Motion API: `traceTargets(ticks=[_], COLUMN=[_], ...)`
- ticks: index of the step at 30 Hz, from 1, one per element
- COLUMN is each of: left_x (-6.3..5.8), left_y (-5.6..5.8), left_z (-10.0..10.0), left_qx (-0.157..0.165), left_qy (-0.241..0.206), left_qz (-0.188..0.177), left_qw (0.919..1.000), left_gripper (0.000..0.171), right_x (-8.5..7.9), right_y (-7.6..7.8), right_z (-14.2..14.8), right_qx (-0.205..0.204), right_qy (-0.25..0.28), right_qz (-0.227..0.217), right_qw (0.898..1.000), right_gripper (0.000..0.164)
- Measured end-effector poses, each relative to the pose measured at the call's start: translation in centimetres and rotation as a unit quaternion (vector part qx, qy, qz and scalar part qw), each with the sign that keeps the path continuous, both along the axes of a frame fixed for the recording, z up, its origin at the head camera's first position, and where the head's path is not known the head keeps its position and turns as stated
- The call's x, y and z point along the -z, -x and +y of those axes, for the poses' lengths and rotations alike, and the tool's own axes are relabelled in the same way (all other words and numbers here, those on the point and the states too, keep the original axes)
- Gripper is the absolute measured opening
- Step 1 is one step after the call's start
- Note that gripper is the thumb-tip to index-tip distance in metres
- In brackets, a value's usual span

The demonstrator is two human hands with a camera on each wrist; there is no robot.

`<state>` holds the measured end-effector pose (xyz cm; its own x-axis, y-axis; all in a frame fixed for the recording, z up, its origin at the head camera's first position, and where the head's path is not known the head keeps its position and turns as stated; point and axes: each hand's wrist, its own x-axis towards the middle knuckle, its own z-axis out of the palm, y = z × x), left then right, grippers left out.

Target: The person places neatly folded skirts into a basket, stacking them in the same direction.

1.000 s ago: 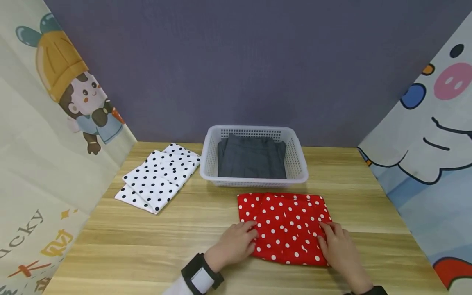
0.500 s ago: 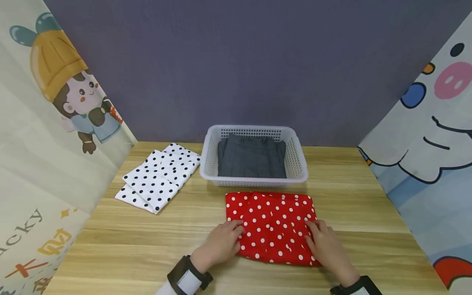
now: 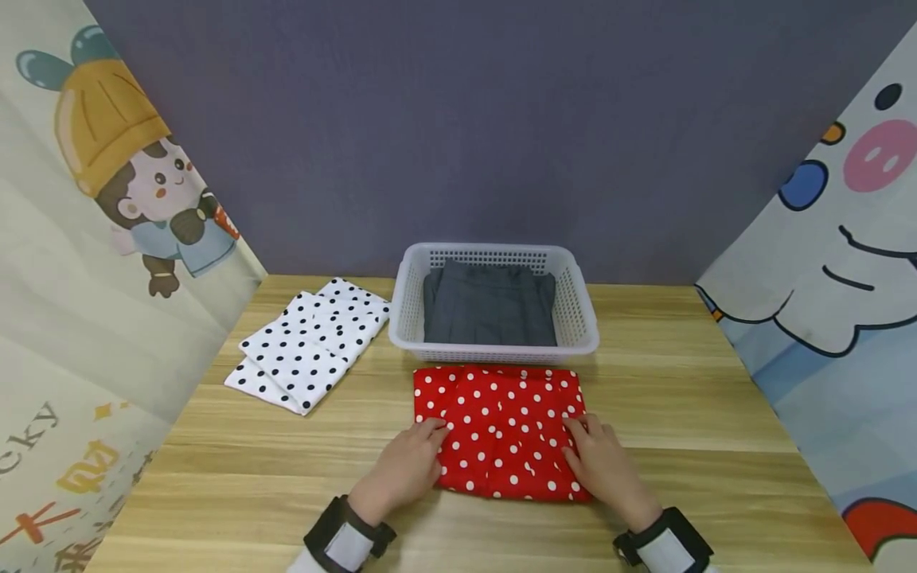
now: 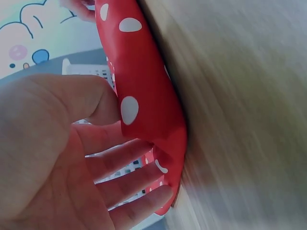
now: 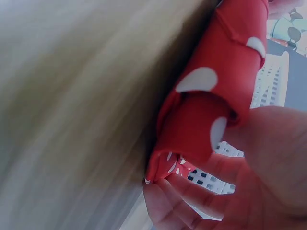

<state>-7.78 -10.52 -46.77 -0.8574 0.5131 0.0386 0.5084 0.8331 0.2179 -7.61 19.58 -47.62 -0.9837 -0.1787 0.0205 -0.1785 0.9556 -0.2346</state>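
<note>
A folded red cloth with white polka dots (image 3: 501, 434) lies on the wooden table, just in front of the white basket (image 3: 576, 318). My left hand (image 3: 407, 465) grips its left edge, thumb on top and fingers at the side and under, as the left wrist view shows with the hand (image 4: 53, 139) close up. On the opposite edge my right hand (image 3: 605, 465) holds it the same way. In the right wrist view the cloth's rolled layers (image 5: 196, 120) show beside the right thumb (image 5: 259, 127). The fingertips under the cloth are partly hidden.
Inside the basket lies a folded dark grey cloth (image 3: 490, 306). A folded white cloth with black dots (image 3: 308, 346) rests on the table (image 3: 251, 469) to the basket's left. A dark blue-grey panel (image 3: 458, 119) stands behind, with cartoon-printed sheets on both sides.
Both hands have shifted the red polka-dot cloth to the left and slightly away, so it now sits closer to the basket's front. The basket and the white dotted cloth have stayed put.
</note>
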Motion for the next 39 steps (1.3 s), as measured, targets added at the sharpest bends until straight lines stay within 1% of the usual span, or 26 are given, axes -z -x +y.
traceTargets(ticks=[5, 11, 15, 18, 22, 26, 30, 33, 35, 37, 39], left_x=[-0.1, -0.3, -0.4, -0.3, -0.4, -0.7, -1.0, -1.0, -1.0, -1.1, -1.2], left_y=[0.1, 0.3, 0.5, 0.7, 1.3, 1.9, 2.6, 3.1, 3.3, 3.5, 3.6], left_z=[-0.7, -1.3, -1.5, -1.6, -1.6, -1.2, -0.6, -0.1, 0.2, 0.5, 0.7], left_qx=[-0.016, -0.024, -0.024, -0.024, -0.039, -0.074, -0.128, -0.180, -0.212, -0.242, -0.264], left_qy=[-0.006, -0.016, -0.022, -0.027, -0.039, -0.053, -0.065, -0.068, -0.067, -0.066, -0.063], left_qz=[-0.011, -0.015, -0.014, -0.010, -0.015, -0.011, 0.010, 0.005, -0.007, -0.026, -0.039], left_qw=[0.9998, 0.9995, 0.9994, 0.9993, 0.9983, 0.9958, 0.9896, 0.9813, 0.9750, 0.9676, 0.9617], left_gripper=[0.045, 0.047, 0.047, 0.044, 0.043, 0.044, 0.041, 0.041, 0.043, 0.045, 0.046], right_x=[-0.1, -0.3, -0.5, -0.6, -0.9, -1.1, -1.2, -1.4, -1.5, -1.5, -1.5], right_y=[0.3, 0.3, 0.3, 0.5, 1.0, 1.7, 2.6, 3.1, 3.4, 3.6, 3.8], right_z=[-1.0, -1.9, -2.1, -2.1, -2.1, -2.1, -2.1, -2.1, -2.1, -2.1, -2.1], right_qx=[0.005, 0.002, 0.001, 0.003, 0.012, 0.027, 0.051, 0.070, 0.077, 0.087, 0.097], right_qy=[0.007, 0.016, 0.022, 0.033, 0.048, 0.065, 0.077, 0.081, 0.080, 0.079, 0.078], right_qz=[-0.011, -0.018, -0.014, -0.013, -0.019, -0.022, -0.032, -0.042, -0.046, -0.054, -0.064], right_qw=[1.000, 1.000, 1.000, 0.999, 0.999, 0.997, 0.995, 0.993, 0.993, 0.992, 0.990], right_gripper=[0.053, 0.053, 0.052, 0.052, 0.052, 0.053, 0.055, 0.056, 0.057, 0.059, 0.059])
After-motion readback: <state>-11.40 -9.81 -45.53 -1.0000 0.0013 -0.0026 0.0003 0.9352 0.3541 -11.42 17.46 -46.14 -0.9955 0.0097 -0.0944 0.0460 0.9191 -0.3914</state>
